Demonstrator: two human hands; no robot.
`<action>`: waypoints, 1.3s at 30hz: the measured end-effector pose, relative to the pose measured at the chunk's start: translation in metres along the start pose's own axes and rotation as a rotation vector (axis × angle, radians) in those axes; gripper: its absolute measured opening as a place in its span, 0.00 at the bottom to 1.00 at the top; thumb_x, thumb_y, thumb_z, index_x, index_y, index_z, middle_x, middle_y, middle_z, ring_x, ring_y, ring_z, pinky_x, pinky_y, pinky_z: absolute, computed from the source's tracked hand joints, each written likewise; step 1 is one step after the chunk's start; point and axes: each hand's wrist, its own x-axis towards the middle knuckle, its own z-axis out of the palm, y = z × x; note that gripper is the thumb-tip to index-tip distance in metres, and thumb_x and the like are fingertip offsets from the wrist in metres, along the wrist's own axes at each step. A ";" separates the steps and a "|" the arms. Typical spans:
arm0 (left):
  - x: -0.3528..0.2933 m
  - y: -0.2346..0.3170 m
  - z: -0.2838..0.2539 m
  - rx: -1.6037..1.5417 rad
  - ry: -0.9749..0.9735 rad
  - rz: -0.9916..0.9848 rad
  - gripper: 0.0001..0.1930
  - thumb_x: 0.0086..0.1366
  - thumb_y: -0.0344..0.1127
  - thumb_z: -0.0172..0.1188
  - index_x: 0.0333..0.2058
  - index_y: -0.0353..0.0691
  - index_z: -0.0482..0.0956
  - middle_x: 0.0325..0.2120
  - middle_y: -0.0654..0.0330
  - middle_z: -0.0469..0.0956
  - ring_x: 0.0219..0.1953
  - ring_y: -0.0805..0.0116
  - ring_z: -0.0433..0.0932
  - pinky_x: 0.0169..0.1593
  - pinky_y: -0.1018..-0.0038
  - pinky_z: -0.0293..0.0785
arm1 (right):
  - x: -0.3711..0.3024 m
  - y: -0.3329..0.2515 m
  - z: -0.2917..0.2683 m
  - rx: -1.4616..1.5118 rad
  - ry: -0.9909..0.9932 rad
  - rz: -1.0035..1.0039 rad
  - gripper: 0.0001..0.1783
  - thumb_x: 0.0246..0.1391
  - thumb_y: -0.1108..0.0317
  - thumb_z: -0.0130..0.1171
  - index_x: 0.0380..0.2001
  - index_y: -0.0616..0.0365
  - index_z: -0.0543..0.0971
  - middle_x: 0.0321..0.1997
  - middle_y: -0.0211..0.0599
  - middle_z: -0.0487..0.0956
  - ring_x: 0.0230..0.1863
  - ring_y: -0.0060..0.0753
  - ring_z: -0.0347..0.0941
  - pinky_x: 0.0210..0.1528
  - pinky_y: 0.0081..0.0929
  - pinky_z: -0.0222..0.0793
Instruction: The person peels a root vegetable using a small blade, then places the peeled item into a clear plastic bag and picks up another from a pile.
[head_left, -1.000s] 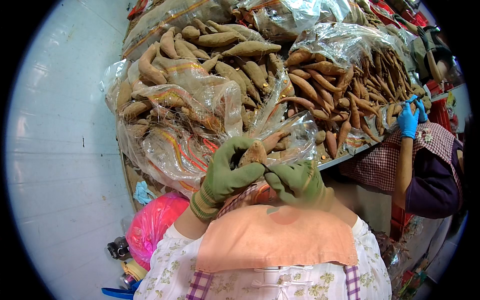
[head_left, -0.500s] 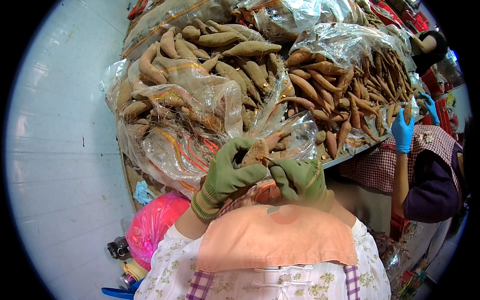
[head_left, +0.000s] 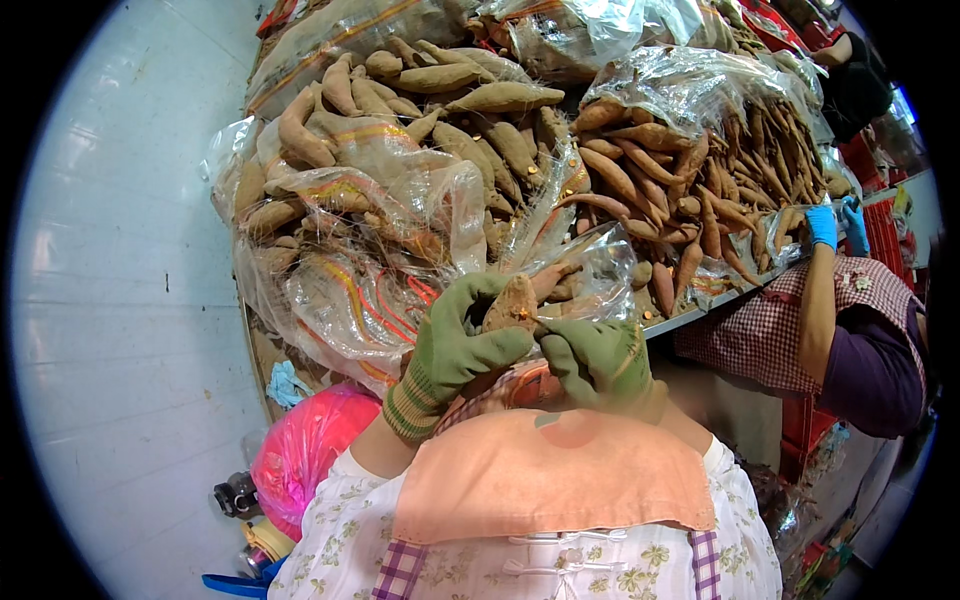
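In front of my chest, my left hand, in a green knit glove, grips a brown, soil-dusted sweet potato. Small orange spots of bare flesh show on its side. Just right of it, my gloved right hand is closed around a small thin-bladed tool. Only its tip shows, close against the sweet potato; the handle is hidden in my fist. Behind my hands, another sweet potato lies on clear plastic.
Heaped sweet potatoes and crumpled clear plastic sacks cover the table. Its metal edge runs to the right. A co-worker in a checked apron and blue gloves works there. A pink plastic bag stands at lower left.
The sweet potato in my left hand has turned slightly, and the tool's tip has drawn back a little to the right. The co-worker's gloved hand has moved right and lower.
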 end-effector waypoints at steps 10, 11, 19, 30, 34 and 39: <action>0.000 0.010 0.004 0.116 -0.022 0.010 0.28 0.58 0.32 0.73 0.56 0.34 0.76 0.48 0.62 0.80 0.49 0.73 0.77 0.56 0.72 0.73 | 0.003 -0.001 -0.001 -0.155 0.064 -0.076 0.10 0.52 0.67 0.63 0.39 0.50 0.80 0.31 0.36 0.80 0.30 0.47 0.78 0.31 0.41 0.72; 0.000 0.010 0.003 0.135 -0.043 0.041 0.28 0.58 0.32 0.73 0.57 0.33 0.76 0.48 0.61 0.80 0.50 0.73 0.77 0.57 0.72 0.73 | 0.004 -0.004 -0.002 -0.122 0.062 -0.051 0.09 0.52 0.68 0.63 0.38 0.50 0.80 0.31 0.36 0.80 0.30 0.47 0.78 0.30 0.41 0.72; 0.001 0.010 -0.001 0.178 -0.044 0.061 0.27 0.57 0.30 0.74 0.56 0.31 0.78 0.47 0.60 0.82 0.49 0.72 0.79 0.56 0.71 0.75 | 0.000 -0.003 0.002 0.115 0.002 -0.011 0.08 0.65 0.65 0.57 0.34 0.56 0.80 0.24 0.44 0.77 0.27 0.50 0.76 0.30 0.40 0.71; 0.000 0.018 -0.003 0.195 -0.062 0.054 0.26 0.54 0.28 0.73 0.53 0.31 0.81 0.44 0.60 0.83 0.46 0.74 0.80 0.52 0.73 0.76 | 0.001 -0.006 -0.005 0.202 -0.100 0.086 0.13 0.68 0.60 0.54 0.33 0.56 0.79 0.23 0.45 0.77 0.26 0.51 0.76 0.30 0.40 0.70; 0.000 0.017 -0.005 0.218 -0.100 0.090 0.26 0.52 0.27 0.74 0.52 0.31 0.81 0.43 0.60 0.83 0.45 0.74 0.80 0.51 0.74 0.76 | -0.001 0.004 0.001 0.202 -0.104 -0.009 0.13 0.68 0.60 0.53 0.33 0.56 0.80 0.24 0.45 0.77 0.26 0.50 0.76 0.30 0.40 0.70; 0.001 0.017 -0.008 0.239 -0.121 0.082 0.26 0.51 0.27 0.75 0.50 0.31 0.82 0.42 0.58 0.83 0.44 0.72 0.80 0.50 0.73 0.75 | 0.000 0.003 -0.004 0.220 -0.197 0.011 0.14 0.68 0.60 0.53 0.33 0.58 0.80 0.24 0.45 0.77 0.26 0.48 0.76 0.31 0.39 0.70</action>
